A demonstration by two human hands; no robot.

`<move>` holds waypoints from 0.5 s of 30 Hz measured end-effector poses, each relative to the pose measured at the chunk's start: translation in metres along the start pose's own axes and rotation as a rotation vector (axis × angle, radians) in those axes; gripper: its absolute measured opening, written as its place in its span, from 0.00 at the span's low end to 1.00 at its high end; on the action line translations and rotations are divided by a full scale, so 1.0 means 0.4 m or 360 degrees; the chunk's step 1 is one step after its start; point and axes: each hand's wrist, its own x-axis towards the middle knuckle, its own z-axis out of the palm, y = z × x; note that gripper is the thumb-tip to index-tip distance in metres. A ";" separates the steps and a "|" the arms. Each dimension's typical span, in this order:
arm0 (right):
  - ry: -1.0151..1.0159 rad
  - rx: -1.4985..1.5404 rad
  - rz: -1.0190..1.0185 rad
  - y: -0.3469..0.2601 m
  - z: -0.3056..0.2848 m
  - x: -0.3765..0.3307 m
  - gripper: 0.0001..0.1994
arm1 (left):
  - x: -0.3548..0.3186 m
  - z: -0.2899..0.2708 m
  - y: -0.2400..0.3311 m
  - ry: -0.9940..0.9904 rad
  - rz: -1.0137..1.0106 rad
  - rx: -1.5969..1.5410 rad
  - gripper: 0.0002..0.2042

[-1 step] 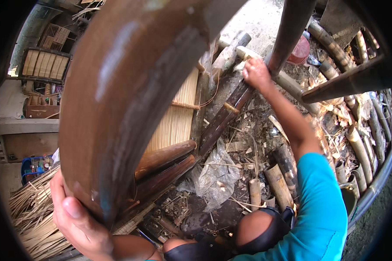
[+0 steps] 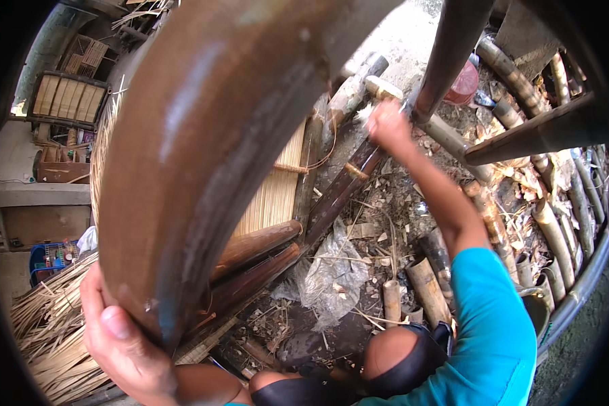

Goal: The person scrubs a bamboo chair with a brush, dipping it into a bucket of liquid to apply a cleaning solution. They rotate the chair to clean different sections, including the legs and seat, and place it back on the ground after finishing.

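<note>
A large, glossy brown bamboo pole (image 2: 176,155) crosses close in front of me and looks curved. My left hand (image 2: 125,331) grips its lower end, thumb on the near side. At arm's length, my right hand (image 2: 389,125) is blurred, with fingers curled at the far end of a dark, wet-looking pole (image 2: 338,193). A pale scrap shows beside those fingers; what they hold cannot be made out. Between the poles is a panel of thin pale strips (image 2: 275,196), with a lashed crosspiece (image 2: 291,168). Two shorter brown poles (image 2: 264,247) lie at its near end.
Crumpled clear plastic (image 2: 335,274) and shavings litter the ground by my knees. Cut bamboo pieces (image 2: 430,291) and poles (image 2: 555,237) lie at right, below a dark slanted beam (image 2: 534,128). A reddish container (image 2: 463,84) stands farther off. Split strips (image 2: 54,325) are heaped at left.
My right hand has shifted slightly left and nearer along the dark pole. The left hand keeps its grip on the brown pole, and the whole view has moved a little.
</note>
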 end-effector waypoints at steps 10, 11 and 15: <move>0.0487 -0.0247 -0.0041 0.103 -0.105 0.073 0.14 | 0.011 -0.032 -0.028 -0.0179 0.0185 0.0066 0.39; 0.0424 -0.0573 -0.0036 0.062 -0.089 0.087 0.12 | 0.012 -0.027 -0.031 -0.0148 0.0182 0.0065 0.39; 0.0103 -0.0201 -0.0439 -0.378 0.073 -0.123 0.10 | 0.015 -0.042 -0.013 -0.0253 0.0020 0.0109 0.38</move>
